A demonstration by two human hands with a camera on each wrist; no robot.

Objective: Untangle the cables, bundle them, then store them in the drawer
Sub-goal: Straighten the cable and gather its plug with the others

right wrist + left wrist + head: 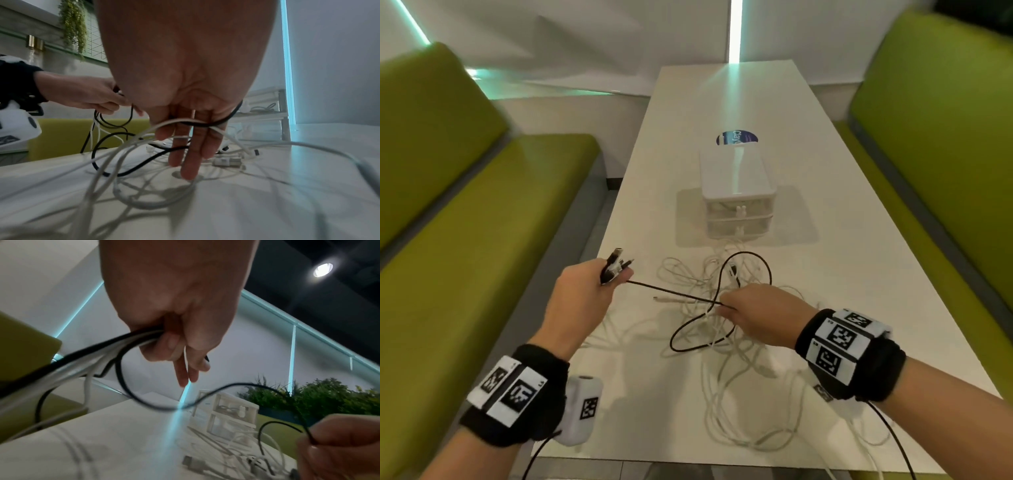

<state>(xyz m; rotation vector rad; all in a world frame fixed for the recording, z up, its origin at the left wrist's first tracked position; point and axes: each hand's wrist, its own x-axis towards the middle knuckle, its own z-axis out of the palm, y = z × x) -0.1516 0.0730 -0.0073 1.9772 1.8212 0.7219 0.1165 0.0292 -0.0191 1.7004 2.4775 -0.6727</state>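
My left hand (pixel 592 291) is raised over the table's left edge and grips a bunch of black and white cable ends (pixel 615 265); in the left wrist view its fingers (pixel 164 340) curl round them. A black cable (pixel 671 292) runs taut from it to my right hand (pixel 753 315), which pinches it between thumb and finger (pixel 316 444). Seen from the right wrist, the black cable (pixel 226 118) and one white cable cross the right fingers (pixel 189 154). A tangle of white cables (pixel 739 377) lies beneath. The white drawer unit (pixel 736 181) stands behind, both drawers closed.
The long white table (pixel 825 164) runs away from me between two green benches, left (pixel 482 240) and right (pixel 945 137). A round blue sticker (pixel 736 138) lies behind the drawer unit. White cables trail over the table's near right corner (pixel 859 442).
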